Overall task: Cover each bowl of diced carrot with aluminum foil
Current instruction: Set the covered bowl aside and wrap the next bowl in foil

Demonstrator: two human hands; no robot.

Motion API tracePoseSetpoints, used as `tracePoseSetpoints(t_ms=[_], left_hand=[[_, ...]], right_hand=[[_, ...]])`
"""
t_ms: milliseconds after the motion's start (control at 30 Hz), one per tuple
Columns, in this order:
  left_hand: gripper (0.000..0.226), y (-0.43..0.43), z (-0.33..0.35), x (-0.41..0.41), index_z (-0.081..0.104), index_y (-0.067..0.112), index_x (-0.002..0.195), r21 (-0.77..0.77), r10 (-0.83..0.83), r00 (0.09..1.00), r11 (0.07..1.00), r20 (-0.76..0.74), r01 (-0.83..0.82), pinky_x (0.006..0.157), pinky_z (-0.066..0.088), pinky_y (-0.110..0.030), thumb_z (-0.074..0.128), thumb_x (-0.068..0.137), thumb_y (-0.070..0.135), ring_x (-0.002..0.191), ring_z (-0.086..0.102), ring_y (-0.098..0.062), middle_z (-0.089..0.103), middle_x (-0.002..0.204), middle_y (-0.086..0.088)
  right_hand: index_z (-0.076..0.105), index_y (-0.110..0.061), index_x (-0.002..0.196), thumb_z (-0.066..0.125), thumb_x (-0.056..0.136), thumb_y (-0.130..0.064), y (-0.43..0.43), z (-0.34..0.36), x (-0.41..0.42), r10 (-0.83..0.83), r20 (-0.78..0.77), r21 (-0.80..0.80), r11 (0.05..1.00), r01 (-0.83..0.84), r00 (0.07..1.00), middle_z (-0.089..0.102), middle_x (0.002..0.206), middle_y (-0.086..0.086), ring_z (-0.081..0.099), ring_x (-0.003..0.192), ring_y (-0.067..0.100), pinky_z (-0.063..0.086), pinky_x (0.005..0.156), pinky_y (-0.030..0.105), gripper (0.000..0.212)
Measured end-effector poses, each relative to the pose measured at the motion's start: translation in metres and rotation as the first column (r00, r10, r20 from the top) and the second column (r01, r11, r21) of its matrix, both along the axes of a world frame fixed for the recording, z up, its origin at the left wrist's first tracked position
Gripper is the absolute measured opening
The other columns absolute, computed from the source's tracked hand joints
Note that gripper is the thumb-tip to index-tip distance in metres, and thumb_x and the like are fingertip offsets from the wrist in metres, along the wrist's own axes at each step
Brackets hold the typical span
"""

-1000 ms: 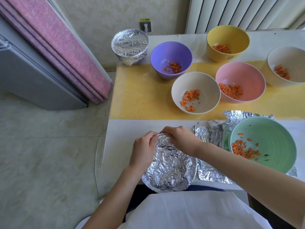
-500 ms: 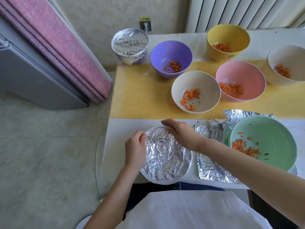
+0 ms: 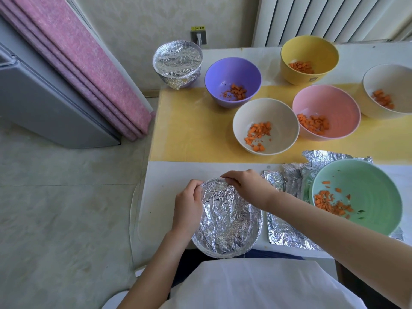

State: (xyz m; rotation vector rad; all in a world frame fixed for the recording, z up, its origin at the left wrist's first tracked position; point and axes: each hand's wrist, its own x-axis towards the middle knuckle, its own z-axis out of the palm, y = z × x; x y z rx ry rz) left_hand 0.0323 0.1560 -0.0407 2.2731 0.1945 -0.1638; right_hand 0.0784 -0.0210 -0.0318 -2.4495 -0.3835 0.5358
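On the desk (image 3: 169,175), left of the green bowl (image 3: 379,192), my left hand (image 3: 188,204) and right hand (image 3: 247,186) pinch the foil-covered bowl (image 3: 227,219).

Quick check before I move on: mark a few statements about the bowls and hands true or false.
1. The left hand and right hand pinch the far rim of the near bowl. True.
2. The purple bowl is covered. False: it is open, with carrot showing.
3. The green bowl sits on foil sheets. True.
4. Only one bowl is covered. False: the far-left bowl is too.
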Motion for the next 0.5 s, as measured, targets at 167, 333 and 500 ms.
tracePoseSetpoints(t_ms=[167,333,500], left_hand=[[0.025,-0.003,-0.001,-0.001,0.046,0.021,0.075,0.036,0.029,0.999,0.999,0.031,-0.031,0.048,0.024,-0.022,0.044,0.095,0.007,0.046,0.033,-0.009,0.037,0.051,0.01],[0.017,-0.003,-0.001,-0.002,0.056,0.014,0.084,0.051,0.038,0.999,0.998,0.038,-0.039,0.049,0.022,-0.025,0.045,0.095,0.006,0.049,0.038,-0.01,0.041,0.053,0.009],[0.017,-0.006,0.0,-0.003,0.055,0.013,0.085,0.085,0.046,0.998,0.995,0.032,-0.048,0.05,0.019,-0.029,0.043,0.096,0.008,0.048,0.034,-0.01,0.038,0.052,0.009]], right_hand=[[0.062,-0.016,0.114,0.04,0.1,-0.021,0.0,0.001,0.008,0.086,-0.021,-0.098,0.991,-0.087,0.996,0.07,0.099,0.009,0.062,0.093,0.03,0.05,0.078,0.045,0.027],[0.056,-0.011,0.123,0.038,0.101,-0.02,0.017,0.009,0.01,0.163,-0.019,-0.137,0.977,-0.164,0.986,0.066,0.11,0.012,0.059,0.104,0.031,0.045,0.084,0.04,0.03],[0.061,-0.014,0.115,0.045,0.095,-0.008,0.02,0.008,0.013,0.14,-0.024,-0.143,0.98,-0.142,0.99,0.067,0.101,0.01,0.06,0.094,0.029,0.039,0.069,0.029,0.026]])
